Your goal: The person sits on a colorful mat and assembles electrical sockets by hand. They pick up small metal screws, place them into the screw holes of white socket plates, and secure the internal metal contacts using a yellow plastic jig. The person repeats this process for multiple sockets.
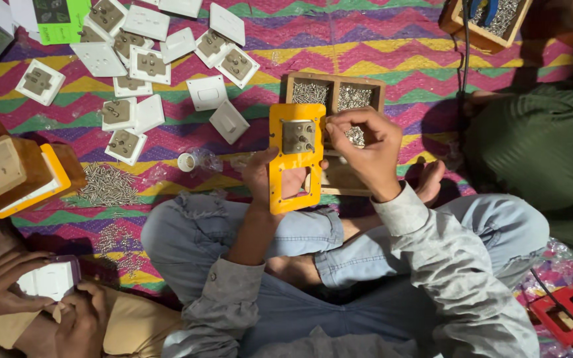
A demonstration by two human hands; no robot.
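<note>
I sit cross-legged and hold an orange rectangular plate upright over my lap. A square switch module sits in its upper cut-out, metal back facing me; the lower cut-out is empty. My left hand grips the plate from behind at its left edge, thumb on the front. My right hand is at the plate's right edge with fingertips pinched together beside the module; whether a screw is between them is too small to tell. Behind the plate lies a wooden box with compartments of small screws.
Many white switch modules lie scattered on the patterned mat at the upper left, with loose screws nearby. At the lower left another person's hands hold a white switch plate. Wooden boxes stand at the left, a red frame at the lower right.
</note>
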